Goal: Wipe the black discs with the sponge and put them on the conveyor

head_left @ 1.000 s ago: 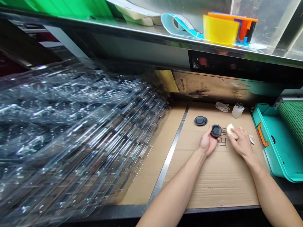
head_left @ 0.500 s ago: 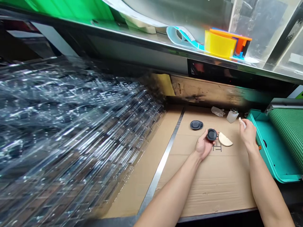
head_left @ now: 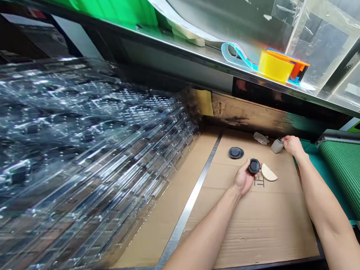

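My left hand (head_left: 245, 177) grips a small black rounded part (head_left: 254, 165) with a dished face, held just above the cardboard. A cream half-round pad (head_left: 269, 173) lies beside its fingertips. Farther back, a similar black oval part (head_left: 236, 152) rests on the cardboard. My right hand (head_left: 293, 144) has its fingers pinched together at the metal cap of a small frosted bottle (head_left: 277, 146), which leans slightly. What those fingertips hold is hidden; the small white piece they pinched earlier does not show.
Stacked clear plastic trays (head_left: 92, 161) fill the left side. A crumpled clear bag (head_left: 261, 138) lies behind the bottle. To the right are a teal bin (head_left: 327, 176) and a green conveyor belt (head_left: 343, 165). A metal shelf overhead carries yellow tape (head_left: 275, 65).
My right hand has moved back and left from beside the teal bin to the bottle's cap. My left hand still holds the black part. The view has shifted slightly.
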A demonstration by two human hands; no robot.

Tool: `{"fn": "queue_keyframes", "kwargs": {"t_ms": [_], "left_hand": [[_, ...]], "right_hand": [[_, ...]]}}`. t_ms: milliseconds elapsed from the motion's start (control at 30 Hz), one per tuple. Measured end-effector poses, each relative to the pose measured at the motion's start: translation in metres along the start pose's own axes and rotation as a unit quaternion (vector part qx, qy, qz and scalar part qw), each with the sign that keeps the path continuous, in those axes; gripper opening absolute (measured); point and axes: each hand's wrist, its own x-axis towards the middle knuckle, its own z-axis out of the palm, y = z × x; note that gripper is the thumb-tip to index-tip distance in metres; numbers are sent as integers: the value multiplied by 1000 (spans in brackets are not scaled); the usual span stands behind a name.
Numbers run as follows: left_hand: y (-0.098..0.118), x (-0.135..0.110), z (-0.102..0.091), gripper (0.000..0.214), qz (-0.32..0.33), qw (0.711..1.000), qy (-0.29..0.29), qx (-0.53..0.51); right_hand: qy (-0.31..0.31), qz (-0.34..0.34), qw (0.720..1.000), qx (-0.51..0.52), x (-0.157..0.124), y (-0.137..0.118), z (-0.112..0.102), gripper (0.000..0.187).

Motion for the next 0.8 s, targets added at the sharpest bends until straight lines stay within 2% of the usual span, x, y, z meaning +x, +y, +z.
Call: {"fn": "queue_keyframes", "kwargs": {"t_ms": [300,367,433,500,533,633,700,800], "left_hand": [[0,2,-2,34,-2,1000,-9,7],[-1,2,-2,33,-1,1000,-12,0],[-2,2,-1,34,1,1000,-16,-4],[-2,3,-1,35,-1,1000,-19,0],[-3,4,-1,35,-2,1000,-22,1],[-4,5,-2,35,-1,1000,-21,4],[-4,5,-2,34,9,1000,-17,12],[-5,4,-2,31,30,999,-20,37]], "right_hand": [[3,4,999,37,6,-1,-15,30],[51,-10,997,50,-9,-6,-17,30],[135,-40,987,80,-37,-17,-15,31],[189,-97,968,136,-74,-33,-5,31],[190,-132,959,167,-93,-43,3,31],[124,-225,940,224,-139,-68,34,27],[85,-262,936,219,-152,-77,54,26],[79,-258,945,185,-152,-76,71,27]]}}
